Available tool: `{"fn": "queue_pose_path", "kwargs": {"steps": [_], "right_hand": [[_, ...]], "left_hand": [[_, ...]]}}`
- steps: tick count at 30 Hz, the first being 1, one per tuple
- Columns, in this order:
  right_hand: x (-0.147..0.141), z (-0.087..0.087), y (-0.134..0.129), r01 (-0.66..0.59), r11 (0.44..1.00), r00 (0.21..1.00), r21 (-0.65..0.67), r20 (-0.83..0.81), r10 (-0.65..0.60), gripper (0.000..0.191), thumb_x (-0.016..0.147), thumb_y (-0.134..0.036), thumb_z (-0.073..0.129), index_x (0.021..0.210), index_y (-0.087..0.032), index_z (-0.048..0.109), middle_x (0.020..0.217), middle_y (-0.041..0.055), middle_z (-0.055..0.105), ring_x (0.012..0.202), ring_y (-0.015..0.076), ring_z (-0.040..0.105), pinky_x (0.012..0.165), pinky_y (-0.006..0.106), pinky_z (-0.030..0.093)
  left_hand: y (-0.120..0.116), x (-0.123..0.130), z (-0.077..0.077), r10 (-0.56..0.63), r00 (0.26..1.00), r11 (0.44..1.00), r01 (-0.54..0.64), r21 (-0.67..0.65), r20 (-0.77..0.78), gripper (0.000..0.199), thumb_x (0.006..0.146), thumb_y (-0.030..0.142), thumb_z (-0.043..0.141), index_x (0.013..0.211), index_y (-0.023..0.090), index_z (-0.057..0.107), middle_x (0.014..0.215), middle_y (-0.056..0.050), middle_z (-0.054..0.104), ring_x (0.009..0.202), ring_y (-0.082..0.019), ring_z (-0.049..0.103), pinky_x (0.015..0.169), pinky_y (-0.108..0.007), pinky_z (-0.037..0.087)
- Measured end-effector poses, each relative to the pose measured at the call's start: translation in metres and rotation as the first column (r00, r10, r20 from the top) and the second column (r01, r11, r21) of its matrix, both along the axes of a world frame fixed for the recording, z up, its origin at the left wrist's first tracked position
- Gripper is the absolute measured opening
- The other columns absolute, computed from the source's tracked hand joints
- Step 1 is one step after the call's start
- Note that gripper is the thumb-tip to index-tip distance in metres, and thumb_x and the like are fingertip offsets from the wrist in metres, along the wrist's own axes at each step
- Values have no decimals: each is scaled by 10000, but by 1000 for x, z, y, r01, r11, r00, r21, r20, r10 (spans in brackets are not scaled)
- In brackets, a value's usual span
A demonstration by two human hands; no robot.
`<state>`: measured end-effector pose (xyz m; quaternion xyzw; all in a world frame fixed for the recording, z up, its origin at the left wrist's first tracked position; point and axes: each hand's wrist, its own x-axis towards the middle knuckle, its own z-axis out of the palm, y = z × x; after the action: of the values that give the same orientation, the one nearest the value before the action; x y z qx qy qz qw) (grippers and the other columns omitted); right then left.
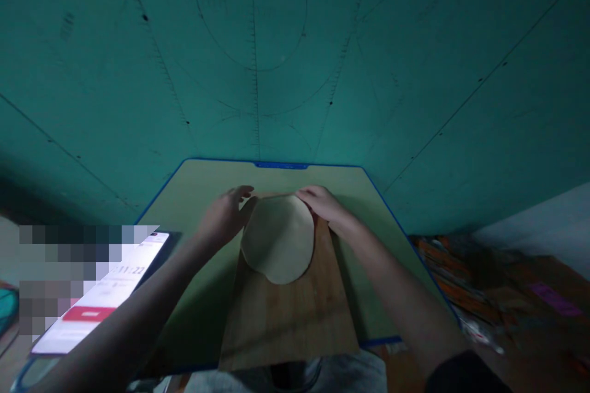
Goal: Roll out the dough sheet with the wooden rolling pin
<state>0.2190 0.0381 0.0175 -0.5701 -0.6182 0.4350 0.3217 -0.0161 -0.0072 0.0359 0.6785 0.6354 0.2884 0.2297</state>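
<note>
A thin, flat, rounded sheet of dough lies on the far half of a wooden board. My left hand is at the dough's far left edge. Its thumb lies along the rim, with a gap between it and the fingers, which reach past the board's far end. At the far right rim, my right hand has its fingers closed together on the dough's edge. The undersides of both hands are hidden.
The board rests on a small pale table with a blue rim, overhanging its near edge. A lit phone stands at the left beside my forearm. A green marked wall rises behind. Cardboard boxes lie at the right.
</note>
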Motion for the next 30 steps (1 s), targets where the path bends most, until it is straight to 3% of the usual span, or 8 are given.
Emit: {"fn": "queue_pose_path", "kwargs": {"steps": [4,6,9,11,15,21,25,30], "right_hand": [[0,-8,5,-31,997,976,64,219,16,233,897,-297,646,1087,-169,692,907,51,726,790,169,652,692,265,457],[-3,-7,6,-77,994,946,71,319,51,155,883,-305,667,952,-180,727,883,52,735,799,179,656,706,269,452],[-8,-3,8,-72,994,929,84,367,36,138,844,-281,692,736,-196,701,800,46,723,777,189,636,692,273,426],[-10,1,7,-45,993,926,109,377,1,147,844,-264,671,711,-202,681,784,42,710,760,186,615,672,272,404],[-8,8,6,-11,989,941,146,336,-39,149,871,-259,608,748,-199,666,759,18,682,715,162,585,631,257,375],[14,10,-14,-20,991,985,129,172,-3,146,871,-272,572,767,-190,633,729,5,651,666,142,583,586,236,385],[36,13,-49,-62,996,956,66,291,40,73,864,-249,605,841,-197,651,707,10,663,630,155,601,587,256,406],[23,24,-86,-135,933,829,335,553,-79,259,943,-279,563,1164,-193,667,1120,117,732,1008,249,681,865,364,493]], "left_hand": [[-42,-2,-10,-209,922,946,276,173,-327,322,962,351,466,1099,189,709,1086,-127,729,992,-276,674,849,-414,533],[-67,4,-14,-377,820,854,488,181,-430,250,944,313,559,1117,201,700,1105,-110,723,993,-260,667,845,-394,537],[-88,15,-17,-486,703,747,643,170,-519,189,921,293,646,1073,185,679,1118,-98,704,1002,-255,643,869,-398,526],[-90,20,-20,-515,644,691,702,171,-565,78,942,227,609,975,183,666,1025,-74,699,958,-244,631,838,-390,511],[-86,22,-22,-523,562,601,777,190,-641,152,951,113,510,925,170,649,937,-77,679,828,-227,596,746,-382,481],[-95,-1,-3,-540,635,538,765,353,-553,207,964,102,434,1045,148,619,1007,-99,690,916,-232,603,834,-382,484],[-110,-30,6,-541,670,578,735,354,-508,239,962,106,412,1031,185,626,1027,-92,704,936,-220,631,821,-352,512],[-113,-26,-9,-373,805,773,544,325,-461,368,988,250,420,1323,179,554,1274,-157,664,1158,-266,633,909,-393,559]]}}
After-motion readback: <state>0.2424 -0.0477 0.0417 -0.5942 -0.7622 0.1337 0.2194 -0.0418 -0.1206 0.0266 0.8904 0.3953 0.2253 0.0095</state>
